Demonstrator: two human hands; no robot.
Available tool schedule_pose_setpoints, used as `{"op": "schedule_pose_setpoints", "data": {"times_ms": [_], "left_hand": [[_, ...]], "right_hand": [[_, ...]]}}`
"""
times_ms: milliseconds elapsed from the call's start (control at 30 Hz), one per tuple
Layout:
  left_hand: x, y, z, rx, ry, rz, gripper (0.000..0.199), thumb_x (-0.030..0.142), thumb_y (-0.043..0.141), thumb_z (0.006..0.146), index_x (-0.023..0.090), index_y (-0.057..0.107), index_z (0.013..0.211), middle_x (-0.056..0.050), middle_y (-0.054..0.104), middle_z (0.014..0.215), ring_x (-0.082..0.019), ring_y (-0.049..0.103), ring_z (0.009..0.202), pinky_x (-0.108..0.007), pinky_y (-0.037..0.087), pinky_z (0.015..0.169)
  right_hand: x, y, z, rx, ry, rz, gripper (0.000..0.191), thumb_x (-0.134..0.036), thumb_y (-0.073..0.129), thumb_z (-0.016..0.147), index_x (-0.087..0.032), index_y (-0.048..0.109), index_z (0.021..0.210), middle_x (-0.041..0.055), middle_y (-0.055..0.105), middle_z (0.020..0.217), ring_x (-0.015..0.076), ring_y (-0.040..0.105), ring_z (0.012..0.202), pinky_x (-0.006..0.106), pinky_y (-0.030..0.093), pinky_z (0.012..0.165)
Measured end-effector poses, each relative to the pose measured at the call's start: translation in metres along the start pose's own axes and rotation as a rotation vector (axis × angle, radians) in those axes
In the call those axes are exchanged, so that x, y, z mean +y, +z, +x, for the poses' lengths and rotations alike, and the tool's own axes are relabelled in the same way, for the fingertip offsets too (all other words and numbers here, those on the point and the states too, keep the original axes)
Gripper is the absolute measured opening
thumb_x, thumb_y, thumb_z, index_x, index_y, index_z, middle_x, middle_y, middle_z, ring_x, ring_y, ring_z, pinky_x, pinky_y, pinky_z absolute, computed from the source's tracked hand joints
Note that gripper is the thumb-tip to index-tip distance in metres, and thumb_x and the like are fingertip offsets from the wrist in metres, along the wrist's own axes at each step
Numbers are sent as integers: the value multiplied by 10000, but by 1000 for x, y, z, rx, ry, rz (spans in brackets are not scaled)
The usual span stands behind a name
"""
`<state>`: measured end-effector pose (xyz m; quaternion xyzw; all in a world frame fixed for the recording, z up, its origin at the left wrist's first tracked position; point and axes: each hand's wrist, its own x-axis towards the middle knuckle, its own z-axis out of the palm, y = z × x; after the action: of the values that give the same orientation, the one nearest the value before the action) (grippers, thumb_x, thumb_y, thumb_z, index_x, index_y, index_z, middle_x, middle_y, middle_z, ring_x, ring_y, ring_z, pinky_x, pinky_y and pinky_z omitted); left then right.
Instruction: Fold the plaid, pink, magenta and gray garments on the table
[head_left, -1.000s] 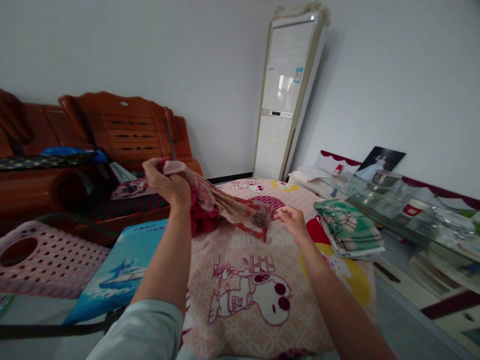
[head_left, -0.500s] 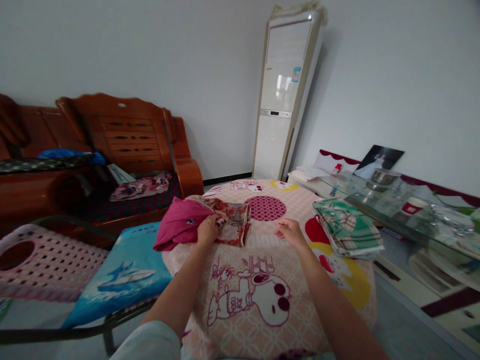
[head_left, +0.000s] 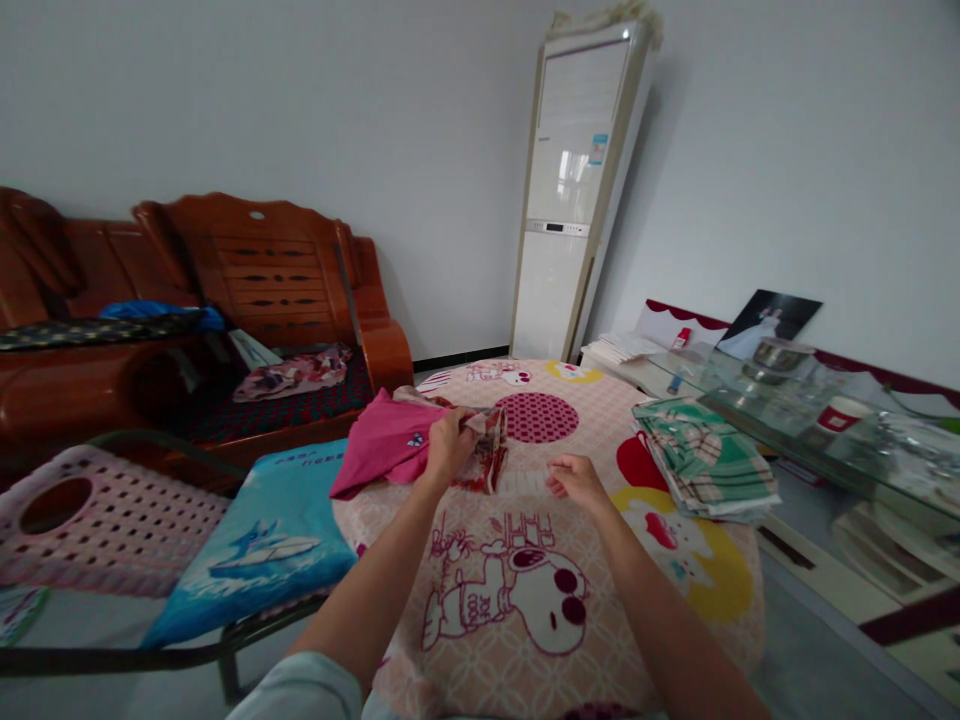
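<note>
A bright pink garment (head_left: 386, 447) with a small dark emblem lies bunched at the left edge of the round table. Beside and partly under it is a red-and-brown flowered cloth (head_left: 493, 452). My left hand (head_left: 448, 447) has its fingers pinched on the flowered cloth, lifting part of it. The fingertips are partly hidden by the hand itself. To the right, my right hand (head_left: 576, 480) hovers over the tablecloth (head_left: 517, 670), its fingers loosely curled and holding nothing I can see. The tablecloth is pale pink with cartoon dogs.
A folded green checked cloth (head_left: 705, 455) lies on the table's right side. Further right stands a glass-topped cabinet (head_left: 795, 430) with a cup and bowls. At left are a pink woven chair (head_left: 142, 520) with a blue cushion (head_left: 277, 540) and a wooden sofa (head_left: 262, 270).
My left hand has risen and shifted slightly right, raising part of the flowered cloth. The pink garment has moved a little with it. My right hand has hardly moved.
</note>
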<state>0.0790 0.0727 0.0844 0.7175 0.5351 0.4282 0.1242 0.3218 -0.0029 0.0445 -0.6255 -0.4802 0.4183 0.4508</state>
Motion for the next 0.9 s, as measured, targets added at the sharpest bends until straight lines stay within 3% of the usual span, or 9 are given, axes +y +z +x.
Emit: {"op": "schedule_pose_setpoints", "data": {"times_ms": [133, 267, 400, 533, 667, 767, 900], "left_hand": [[34, 15, -6, -50, 82, -128, 256, 158, 514, 788, 172, 717, 942, -45, 741, 889, -189, 660, 807, -258, 466, 753], [44, 37, -16, -134, 105, -202, 269, 101, 503, 760, 179, 711, 911, -38, 738, 879, -183, 659, 817, -257, 464, 764], [35, 57, -23, -230, 107, -147, 296, 64, 485, 730, 178, 701, 898, -44, 732, 876, -191, 653, 837, -268, 467, 781], [17, 67, -26, -297, 79, 65, 299, 94, 495, 760, 178, 678, 980, -73, 711, 992, -211, 636, 958, -285, 455, 865], [3, 72, -29, -354, 141, 281, 383, 197, 618, 725, 130, 634, 1101, -141, 646, 1143, -280, 567, 1094, -344, 431, 951], [-2, 74, -26, -364, 138, 388, 457, 120, 577, 725, 117, 609, 1181, -166, 633, 1167, -284, 559, 1106, -364, 415, 976], [-14, 68, -15, -383, 144, 421, 509, 29, 488, 750, 195, 635, 1207, -118, 666, 1148, -241, 581, 1091, -343, 404, 999]], "right_hand": [[1, 12, 1, -27, 2, 7, 164, -181, 584, 755, -143, 679, 884, 8, 673, 593, 112, 592, 485, 201, 464, 476], [1, 17, 3, -49, -14, 14, 224, -215, 567, 801, -142, 683, 977, 14, 683, 637, 121, 614, 527, 203, 460, 485], [-1, 18, 4, -67, -54, 26, 260, -329, 552, 840, -166, 701, 978, 28, 699, 675, 148, 641, 564, 222, 469, 495], [1, 10, 0, -38, -40, 28, 297, -312, 590, 814, -156, 687, 1047, 25, 700, 677, 144, 646, 578, 219, 484, 515], [9, 0, -1, 14, -16, 15, 309, -256, 595, 793, -131, 671, 1066, 19, 693, 652, 131, 629, 549, 217, 496, 513], [15, -4, 0, 20, -8, 12, 312, -247, 608, 776, -129, 672, 1058, 19, 694, 647, 131, 629, 539, 225, 507, 517], [18, -11, -1, 35, -6, 11, 343, -243, 606, 761, -129, 671, 1078, 19, 699, 657, 140, 646, 557, 229, 514, 525]]}}
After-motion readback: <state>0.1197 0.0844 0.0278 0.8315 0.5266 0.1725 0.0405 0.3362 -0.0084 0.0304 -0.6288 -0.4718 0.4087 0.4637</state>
